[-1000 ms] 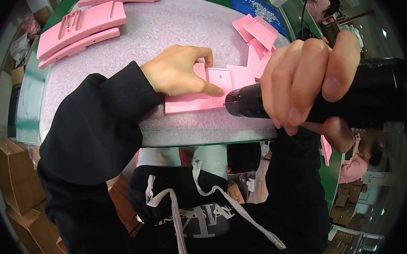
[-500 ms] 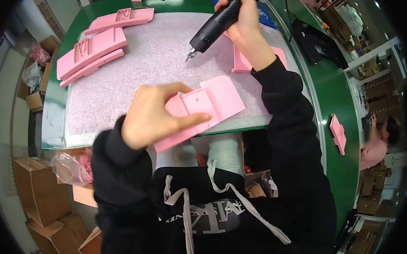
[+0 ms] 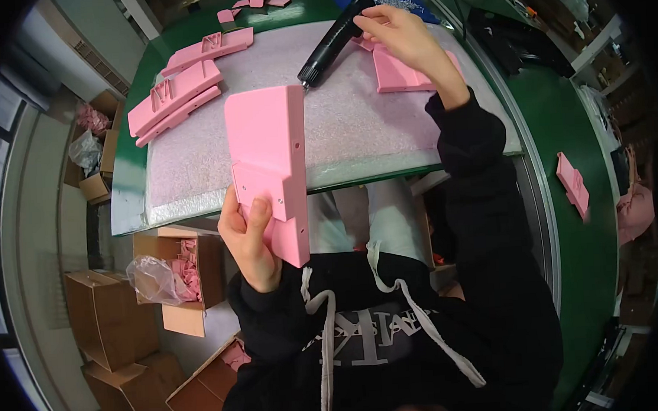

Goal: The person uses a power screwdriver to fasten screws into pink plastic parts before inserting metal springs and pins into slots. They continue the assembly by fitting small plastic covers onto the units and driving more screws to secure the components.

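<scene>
My left hand (image 3: 250,236) grips a pink plastic part (image 3: 269,134), holding it raised and nearly upright in front of the mat's near edge. The thumb presses on the raised block of the part, beside small screw holes. At the back of the mat, a black electric screwdriver (image 3: 328,53) slants with its bit pointing toward me, the bit partly hidden by the part's top corner. My right hand (image 3: 410,41) is at the screwdriver's rear end, its fingers loosened and stretched out beside the handle. Below that hand lie more pink parts (image 3: 396,72).
Assembled pink parts (image 3: 174,94) sit on the left of the padded mat (image 3: 355,141). A blue bag of small screws (image 3: 400,4) lies at the back. Another pink part (image 3: 572,181) is on the green table at right. Cardboard boxes (image 3: 111,314) stand on the floor at left.
My left hand has turned the pink part upright and lifted it toward me. The screwdriver has moved back and lower, and my right hand has loosened from around it.
</scene>
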### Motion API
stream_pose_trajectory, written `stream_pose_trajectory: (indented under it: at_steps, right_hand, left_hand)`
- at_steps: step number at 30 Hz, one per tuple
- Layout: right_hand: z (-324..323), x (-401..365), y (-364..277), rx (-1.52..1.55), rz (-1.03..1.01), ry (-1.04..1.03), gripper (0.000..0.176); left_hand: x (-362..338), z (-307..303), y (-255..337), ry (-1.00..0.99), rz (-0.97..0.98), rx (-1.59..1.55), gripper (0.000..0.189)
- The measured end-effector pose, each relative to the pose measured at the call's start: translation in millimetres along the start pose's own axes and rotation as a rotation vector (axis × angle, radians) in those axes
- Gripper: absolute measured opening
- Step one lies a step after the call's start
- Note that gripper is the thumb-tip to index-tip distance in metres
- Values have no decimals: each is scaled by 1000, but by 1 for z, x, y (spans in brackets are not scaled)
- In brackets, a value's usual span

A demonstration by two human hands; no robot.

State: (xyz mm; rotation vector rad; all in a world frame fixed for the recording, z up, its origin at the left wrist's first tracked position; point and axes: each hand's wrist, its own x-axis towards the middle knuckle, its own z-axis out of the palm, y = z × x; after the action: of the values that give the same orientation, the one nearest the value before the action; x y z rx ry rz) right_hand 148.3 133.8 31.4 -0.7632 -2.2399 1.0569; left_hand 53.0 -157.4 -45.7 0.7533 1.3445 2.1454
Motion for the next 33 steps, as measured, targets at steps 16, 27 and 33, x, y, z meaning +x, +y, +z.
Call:
stream_pose_trajectory:
  at_steps: [16, 27, 33]
  right_hand:
    - [48, -158, -41, 606, -65, -413, 43]
    - [23, -183, -41, 716, -121, -377, 41]
    - [57, -176, -57, 364, -227, -505, 43]
  left_hand:
    - [-17, 16, 26, -398, -583, -696, 72]
    - [-33, -27, 11, -362, -97, 142, 109]
    - [-64, -18, 10, -256, -183, 88, 64]
